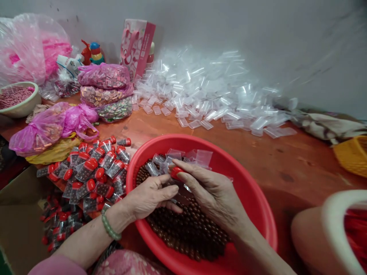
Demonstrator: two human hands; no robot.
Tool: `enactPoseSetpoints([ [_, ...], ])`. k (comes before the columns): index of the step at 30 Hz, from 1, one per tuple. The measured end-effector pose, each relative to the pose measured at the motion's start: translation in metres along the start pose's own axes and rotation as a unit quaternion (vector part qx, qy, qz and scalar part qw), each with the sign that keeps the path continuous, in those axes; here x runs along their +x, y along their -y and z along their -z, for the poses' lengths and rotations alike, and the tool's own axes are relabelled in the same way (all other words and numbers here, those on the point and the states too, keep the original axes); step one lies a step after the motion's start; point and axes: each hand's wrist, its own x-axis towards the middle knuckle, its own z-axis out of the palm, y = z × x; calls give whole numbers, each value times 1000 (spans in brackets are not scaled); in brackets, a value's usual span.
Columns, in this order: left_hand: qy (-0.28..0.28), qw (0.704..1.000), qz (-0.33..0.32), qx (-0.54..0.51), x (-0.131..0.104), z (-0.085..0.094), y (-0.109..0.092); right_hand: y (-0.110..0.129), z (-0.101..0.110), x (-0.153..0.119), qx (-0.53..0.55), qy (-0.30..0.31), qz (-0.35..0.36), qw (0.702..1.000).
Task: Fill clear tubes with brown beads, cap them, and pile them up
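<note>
A large red basin (pixel 263 202) holds many small dark brown balls (pixel 189 229) and several clear plastic pieces (pixel 203 156). Over the basin, my right hand (pixel 212 191) pinches a red cap (pixel 176 172) between thumb and fingers. My left hand (pixel 151 196) is beside it, palm turned inward, fingers apart, with nothing visible between them. Something clear just below the cap is too small to make out. Left of the basin lies a pile of clear containers (pixel 88 168) with red caps and dark balls inside.
Clear empty containers (pixel 200 91) are heaped along the wall. Pink bags (pixel 43 126) and a pale bowl (pixel 36 100) stand at left. More capped containers fill a cardboard box (pixel 20 217) below. At right are a white-rimmed tub (pixel 332 214) and a yellow basket (pixel 351 156).
</note>
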Motion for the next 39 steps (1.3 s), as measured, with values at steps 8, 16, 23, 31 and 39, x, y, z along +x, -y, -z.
enactPoseSetpoints([
  [8, -49, 981, -61, 180, -7, -4, -2, -6, -6, -9, -14, -20, 19, 1000],
  [16, -80, 888, -169, 421, -6, -9, -3, -2, -8, -12, -25, -83, 9, 996],
  [23, -37, 935, -120, 332, -5, -10, -9, 3, -7, -15, -25, -139, -21, 990],
  [31, -17, 938, -113, 327, -5, -8, -8, -1, -7, -12, -36, -41, 47, 997],
  [39, -44, 919, -116, 375, -9, -9, -9, -7, -6, -13, 20, -32, 39, 999],
])
